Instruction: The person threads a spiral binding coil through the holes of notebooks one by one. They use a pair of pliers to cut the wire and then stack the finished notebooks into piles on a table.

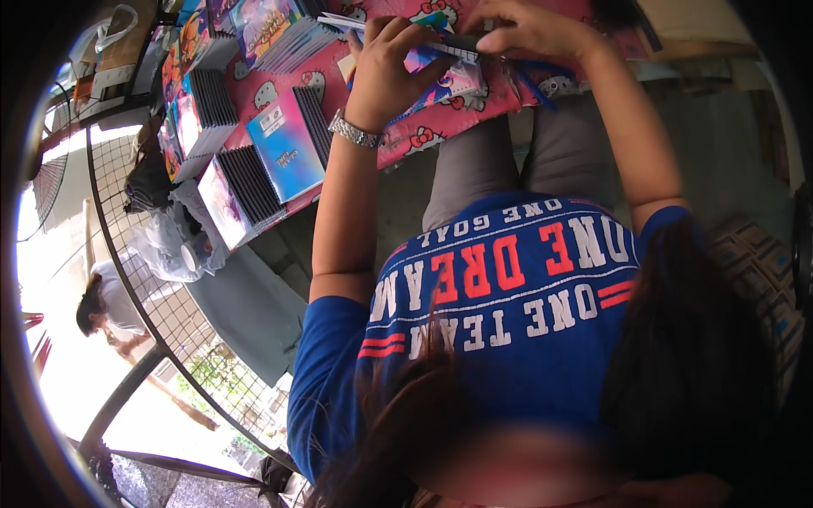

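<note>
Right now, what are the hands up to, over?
Left hand gripping a notebook. Right hand at its end. Notebook stacks to the left, apparently not blocking.

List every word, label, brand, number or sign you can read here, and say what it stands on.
I won't copy wording out, but lettering stands here:
Blue T-shirt: large white and red capitals, readable but upside down in this view.
Blue-and-pink notebook: stylised lettering, small and blurred.
White label on that notebook: print too small to read.
Notebook stack at the top: title lettering, too blurred to read.
</note>
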Demonstrator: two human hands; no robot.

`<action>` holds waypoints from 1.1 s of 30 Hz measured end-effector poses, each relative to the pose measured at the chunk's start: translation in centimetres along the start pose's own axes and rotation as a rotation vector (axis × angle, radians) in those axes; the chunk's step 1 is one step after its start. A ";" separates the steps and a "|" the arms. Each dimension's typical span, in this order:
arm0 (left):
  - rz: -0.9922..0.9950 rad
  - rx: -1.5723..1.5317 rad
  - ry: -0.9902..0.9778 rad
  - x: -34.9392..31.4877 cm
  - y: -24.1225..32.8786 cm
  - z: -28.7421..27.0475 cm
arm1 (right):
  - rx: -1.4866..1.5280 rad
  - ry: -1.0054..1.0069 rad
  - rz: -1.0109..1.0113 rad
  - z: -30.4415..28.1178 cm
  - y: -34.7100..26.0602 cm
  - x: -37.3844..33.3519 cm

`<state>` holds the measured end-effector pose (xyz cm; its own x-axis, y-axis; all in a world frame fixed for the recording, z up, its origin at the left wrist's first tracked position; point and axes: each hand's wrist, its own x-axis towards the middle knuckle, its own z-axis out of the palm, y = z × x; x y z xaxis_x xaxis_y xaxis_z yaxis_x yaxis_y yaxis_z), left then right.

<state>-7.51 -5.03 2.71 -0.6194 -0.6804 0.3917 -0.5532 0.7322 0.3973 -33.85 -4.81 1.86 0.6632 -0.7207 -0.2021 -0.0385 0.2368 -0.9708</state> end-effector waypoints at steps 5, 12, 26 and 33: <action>0.039 0.026 0.054 0.7 -0.3 -1.0 | -0.127 0.064 -0.025 -1.6 2.1 0.2; -0.011 0.040 0.004 0.3 -0.2 0.3 | -0.368 0.189 -0.021 1.2 6.7 2.0; 0.014 0.155 0.016 -0.4 -0.4 -1.3 | -1.229 0.709 0.257 1.1 4.6 0.5; -0.030 0.115 0.056 -1.2 0.6 -1.1 | -1.305 0.931 0.109 0.0 10.2 5.3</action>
<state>-6.50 -3.81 3.35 -0.5715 -0.7000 0.4283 -0.6327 0.7082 0.3132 -30.69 -6.22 -9.10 -0.0299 -0.9804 0.1948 -0.9566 -0.0284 -0.2899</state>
